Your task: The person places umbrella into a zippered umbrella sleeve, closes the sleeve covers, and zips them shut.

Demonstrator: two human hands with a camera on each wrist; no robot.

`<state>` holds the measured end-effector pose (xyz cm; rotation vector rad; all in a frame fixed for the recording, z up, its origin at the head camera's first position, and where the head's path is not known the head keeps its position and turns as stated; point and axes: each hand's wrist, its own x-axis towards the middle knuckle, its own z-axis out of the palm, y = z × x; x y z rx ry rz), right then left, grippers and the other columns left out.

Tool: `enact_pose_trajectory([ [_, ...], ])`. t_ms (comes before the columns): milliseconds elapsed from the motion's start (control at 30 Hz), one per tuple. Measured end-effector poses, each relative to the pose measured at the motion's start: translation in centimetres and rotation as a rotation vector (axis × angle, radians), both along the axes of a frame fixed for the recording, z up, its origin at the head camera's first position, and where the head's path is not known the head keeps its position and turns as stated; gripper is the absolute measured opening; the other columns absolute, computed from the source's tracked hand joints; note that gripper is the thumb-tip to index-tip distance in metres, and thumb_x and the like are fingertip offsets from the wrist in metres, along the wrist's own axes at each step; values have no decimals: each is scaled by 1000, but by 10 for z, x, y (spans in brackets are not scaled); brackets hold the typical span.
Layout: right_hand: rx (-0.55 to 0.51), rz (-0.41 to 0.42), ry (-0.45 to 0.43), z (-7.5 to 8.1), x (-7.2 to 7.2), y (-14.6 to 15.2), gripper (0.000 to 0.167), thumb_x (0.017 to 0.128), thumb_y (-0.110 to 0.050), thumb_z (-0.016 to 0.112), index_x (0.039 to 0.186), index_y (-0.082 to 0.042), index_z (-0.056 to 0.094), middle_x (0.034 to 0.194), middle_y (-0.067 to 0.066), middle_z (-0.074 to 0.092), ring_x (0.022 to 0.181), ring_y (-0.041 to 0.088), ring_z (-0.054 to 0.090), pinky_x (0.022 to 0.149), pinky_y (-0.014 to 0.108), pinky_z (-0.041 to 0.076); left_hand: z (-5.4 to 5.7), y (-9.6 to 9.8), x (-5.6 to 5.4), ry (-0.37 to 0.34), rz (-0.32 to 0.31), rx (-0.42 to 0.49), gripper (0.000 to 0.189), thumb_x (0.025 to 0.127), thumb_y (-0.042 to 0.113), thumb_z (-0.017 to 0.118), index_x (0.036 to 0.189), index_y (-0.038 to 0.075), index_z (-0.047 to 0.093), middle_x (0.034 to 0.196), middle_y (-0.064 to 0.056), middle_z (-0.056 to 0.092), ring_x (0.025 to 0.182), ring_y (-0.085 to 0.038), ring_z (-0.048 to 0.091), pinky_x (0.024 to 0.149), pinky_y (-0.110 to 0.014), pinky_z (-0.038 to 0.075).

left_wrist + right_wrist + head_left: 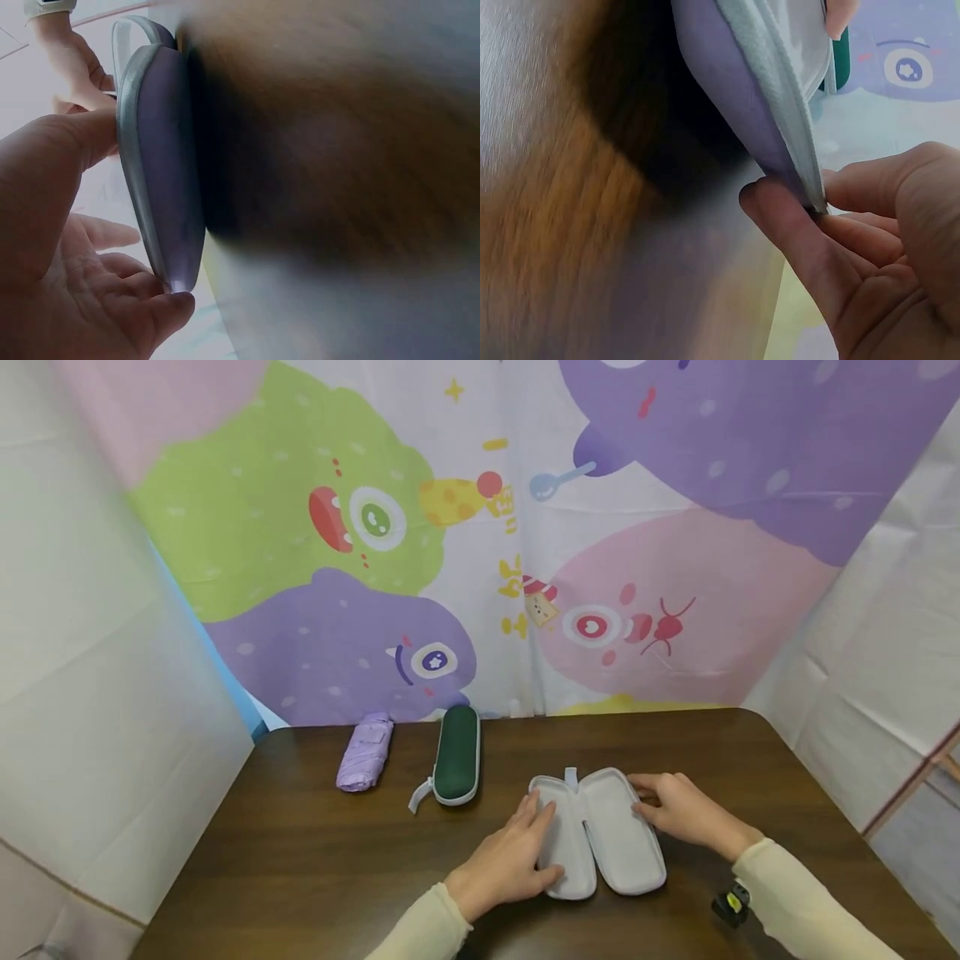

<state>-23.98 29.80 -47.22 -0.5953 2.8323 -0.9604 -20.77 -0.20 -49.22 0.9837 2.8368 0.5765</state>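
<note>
– Pale sleeves (810, 906) are sitting nearest. Black gadget (731, 904) is hanging at the right wrist.
– Hands?
– Left hand (502, 864) is grasping the outer edge of the open case (626, 843), thumb on the rim. Right hand (686, 810) is pinching the opposite edge, a finger on the purple shell (724, 86).
– Case location?
– It's lying on the near right part of the table (300, 860), hinge between the halves, lining facing up, small strap (572, 777) pointing away. Can't tell if the edges are lifting a bit.
– Progress?
– Opening looks done: both halves are spreading wide. Nothing is showing inside. Closing is pending, by my read; the halves are standing well apart.
– Anything farther back?
– Green case (457, 756) is lying behind, to the left, looking closed. Folded purple umbrella (365, 752) is resting left of that. No hand is touching either. Printed cloth (487, 552) is hanging behind everything.
</note>
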Motion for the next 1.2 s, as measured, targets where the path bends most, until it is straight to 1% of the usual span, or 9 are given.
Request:
enact_pose_trajectory([
  [167, -55, 19, -30, -1, 3, -8, 51, 94, -1, 70, 137, 21, 51, 121, 35, 68, 95, 32, 76, 54, 22, 57, 0, -12, 5, 2, 0, -22, 86, 93, 45, 73, 158, 2, 36, 167, -25, 25, 155, -33, 30, 114, -42, 45],
  [200, -67, 23, -37, -1, 4, -10, 51, 94, -1, 70, 136, 21, 51, 121, 35, 68, 94, 30, 76, 54, 22, 57, 1, -14, 5, 1, 4, -26, 87, 92, 46, 73, 158, 2, 36, 167, -25, 25, 154, -32, 32, 113, -41, 47],
  [300, -98, 14, -67, -4, 7, -14, 52, 94, -3, 71, 136, 21, 52, 121, 35, 68, 92, 28, 76, 54, 23, 57, 2, -22, 9, 2, 11, -36, 90, 91, 47, 75, 158, 1, 36, 168, -23, 24, 150, -29, 41, 105, -38, 53],
  [433, -129, 14, -91, -8, 11, -18, 52, 94, -2, 71, 136, 22, 51, 120, 36, 68, 90, 28, 76, 54, 23, 58, 4, -32, 12, 29, 0, -56, 93, 90, 49, 76, 157, -1, 37, 167, -24, 25, 142, -29, 51, 95, -35, 58],
  [667, -174, 20, -114, -10, 17, -28, 53, 94, -3, 71, 137, 20, 51, 120, 36, 67, 88, 26, 77, 55, 24, 59, 4, -45, 18, 89, -23, -85, 91, 88, 51, 76, 153, -3, 43, 165, -23, 32, 138, -28, 56, 95, -36, 58],
  [800, -196, 27, -145, -9, 21, -33, 57, 92, -3, 73, 139, 19, 49, 124, 37, 65, 83, 21, 76, 55, 25, 59, 4, -54, 22, 66, -34, -89, 91, 89, 53, 75, 154, -1, 43, 165, -22, 32, 133, -30, 60, 93, -38, 58],
  [933, -209, 46, -173, -7, 25, -37, 59, 91, -2, 74, 140, 19, 48, 128, 38, 63, 84, 20, 75, 55, 25, 59, 3, -62, 26, 25, -45, -102, 91, 90, 57, 72, 156, 1, 41, 167, -20, 29, 133, -33, 60, 95, -41, 58],
  [1100, -213, 69, -159, -6, 27, -40, 57, 91, -2, 74, 139, 18, 49, 127, 37, 64, 86, 21, 76, 56, 24, 59, 2, -70, 29, 52, -36, -105, 92, 90, 60, 71, 157, 4, 41, 168, -17, 29, 138, -35, 55, 94, -47, 59],
  [1200, -212, 70, -144, -5, 27, -42, 57, 90, -1, 74, 138, 19, 50, 125, 37, 64, 83, 19, 76, 55, 24, 59, 1, -73, 30, 74, -2, -99, 93, 88, 61, 71, 156, 6, 42, 168, -15, 31, 143, -33, 50, 91, -49, 59],
])
